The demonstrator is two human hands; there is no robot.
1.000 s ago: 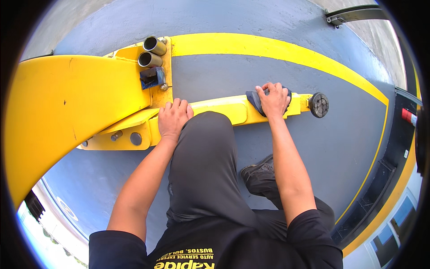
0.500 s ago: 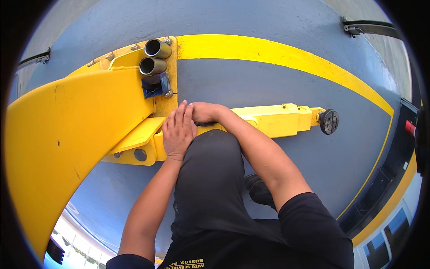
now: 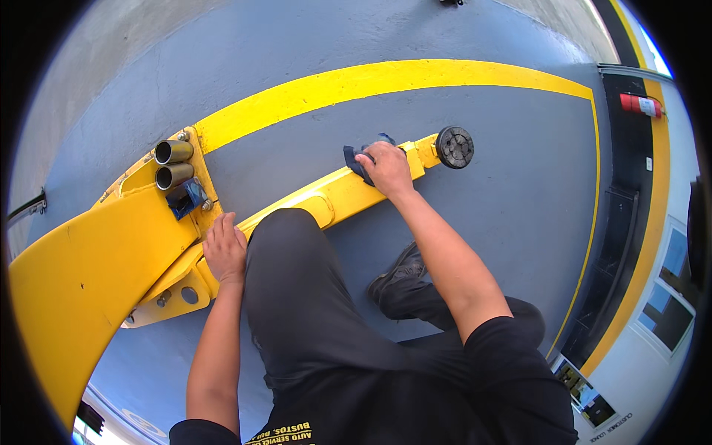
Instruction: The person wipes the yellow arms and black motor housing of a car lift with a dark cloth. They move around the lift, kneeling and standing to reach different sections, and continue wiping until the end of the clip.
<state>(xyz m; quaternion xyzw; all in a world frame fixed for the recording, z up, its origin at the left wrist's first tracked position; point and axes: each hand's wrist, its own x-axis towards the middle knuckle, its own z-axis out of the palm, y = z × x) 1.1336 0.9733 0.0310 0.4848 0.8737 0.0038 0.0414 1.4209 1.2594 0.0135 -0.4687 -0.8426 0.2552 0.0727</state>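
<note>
The bare right hand (image 3: 389,167) is back out along the yellow metal arm (image 3: 356,199). Its crumpled dark-blue cloth (image 3: 354,161) is again near the round black pad (image 3: 455,147).

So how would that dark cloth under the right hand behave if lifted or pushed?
The dark cloth would probably flop, since it sits bunched and creased under the right hand. It's likely light, being just a small wad. Pushed along the yellow arm, it would probably crumple or slide rather than roll.

Lift arm (image 3: 354,196) slants from centre left to upper centre, pad (image 3: 455,147) at right end; left hand (image 3: 225,250) over its left part, cloth (image 3: 354,162) under right hand (image 3: 389,170) near pad.
</note>
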